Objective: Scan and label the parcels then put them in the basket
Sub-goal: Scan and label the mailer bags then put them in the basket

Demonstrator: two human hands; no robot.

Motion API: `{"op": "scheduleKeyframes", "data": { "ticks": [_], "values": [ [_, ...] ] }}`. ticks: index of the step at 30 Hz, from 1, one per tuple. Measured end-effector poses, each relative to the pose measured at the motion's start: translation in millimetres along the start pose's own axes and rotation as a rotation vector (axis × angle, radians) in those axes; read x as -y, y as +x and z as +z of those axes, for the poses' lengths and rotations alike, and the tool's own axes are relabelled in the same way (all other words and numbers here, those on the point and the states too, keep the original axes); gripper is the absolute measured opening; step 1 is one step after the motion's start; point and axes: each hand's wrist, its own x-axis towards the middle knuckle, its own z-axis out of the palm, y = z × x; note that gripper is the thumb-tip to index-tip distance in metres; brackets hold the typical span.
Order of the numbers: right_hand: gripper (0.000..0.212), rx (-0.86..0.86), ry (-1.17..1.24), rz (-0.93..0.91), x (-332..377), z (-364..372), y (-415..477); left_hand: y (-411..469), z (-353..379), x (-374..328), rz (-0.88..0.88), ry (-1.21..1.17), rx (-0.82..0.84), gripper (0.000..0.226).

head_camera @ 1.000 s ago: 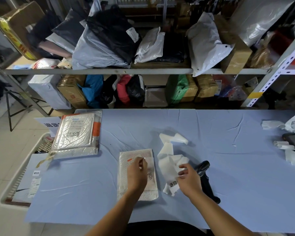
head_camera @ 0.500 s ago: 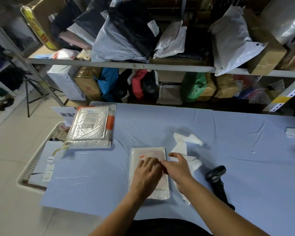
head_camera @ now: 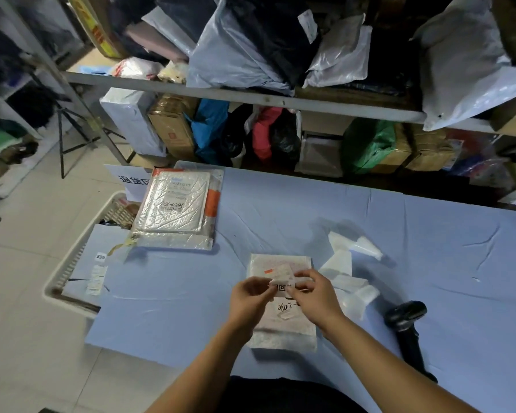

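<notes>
Brought together since earlier: left hand (head_camera: 248,299) and right hand (head_camera: 316,296) each pinching label (head_camera: 281,287) above parcel (head_camera: 283,332) at 6 o'clock on surface (head_camera: 399,234); sticking and transfer to basket (head_camera: 54,281) at 9 o'clock outstanding.

A single head-worn wide-angle view looks forward and down, close over the blue table (head_camera: 310,210). Parcel shelves (head_camera: 251,98) slant across 12 o'clock, and the basket (head_camera: 60,275) lies at 9 o'clock.
</notes>
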Motion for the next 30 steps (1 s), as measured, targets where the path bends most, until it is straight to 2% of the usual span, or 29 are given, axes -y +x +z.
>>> {"op": "scheduleKeyframes", "data": {
  "ticks": [5,10,14,19,24,28,30],
  "values": [
    [0.027,-0.108,-0.082,0.05,9,24,30,36,-1,0,0.034,0.104,-0.025,0.011],
    [0.03,-0.153,0.006,0.147,17,39,53,73,-1,2,0.046,0.107,-0.032,0.012],
    [0.033,-0.244,0.029,0.156,16,50,62,92,1,11,0.087,0.269,-0.034,0.012],
    [0.026,-0.339,-0.258,0.022,12,65,77,108,3,23,0.194,0.6,-0.038,0.014],
    [0.008,-0.28,-0.553,0.029,8,74,86,116,6,33,0.309,0.851,0.035,0.006],
    [0.017,-0.203,-0.918,0.064,13,74,89,118,1,33,0.318,0.99,0.079,0.018],
    [0.019,-0.225,-0.977,0.053,11,72,88,118,-4,35,0.355,1.006,0.11,0.017]
  ]
}}
